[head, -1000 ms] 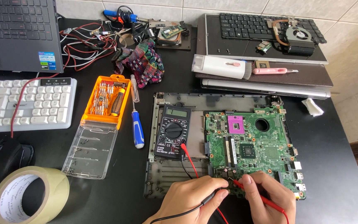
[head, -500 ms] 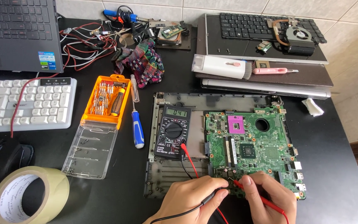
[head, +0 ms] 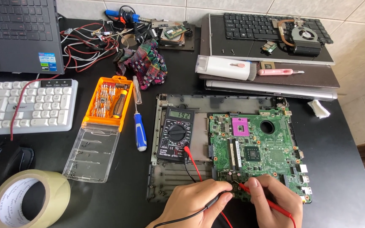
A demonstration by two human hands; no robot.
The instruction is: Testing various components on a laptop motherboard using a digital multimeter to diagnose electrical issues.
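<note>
Left hand point(head: 195, 202): closed around the black probe point(head: 216, 199), tip on the green laptop motherboard point(head: 256, 145) near the tabletop's front edge.
Right hand point(head: 273, 202): pinching the red probe point(head: 250, 191) beside it.
Risk: tips nearly touching; a slip could bridge neighbouring solder points.
Meter: black digital multimeter point(head: 176, 135), touching the board's left edge.

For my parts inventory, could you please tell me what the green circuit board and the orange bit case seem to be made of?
The green circuit board looks like rigid laminate with a matte green coating, studded with soldered chips. The orange bit case seems glossy moulded plastic, and its clear hinged lid looks like transparent plastic.
</note>
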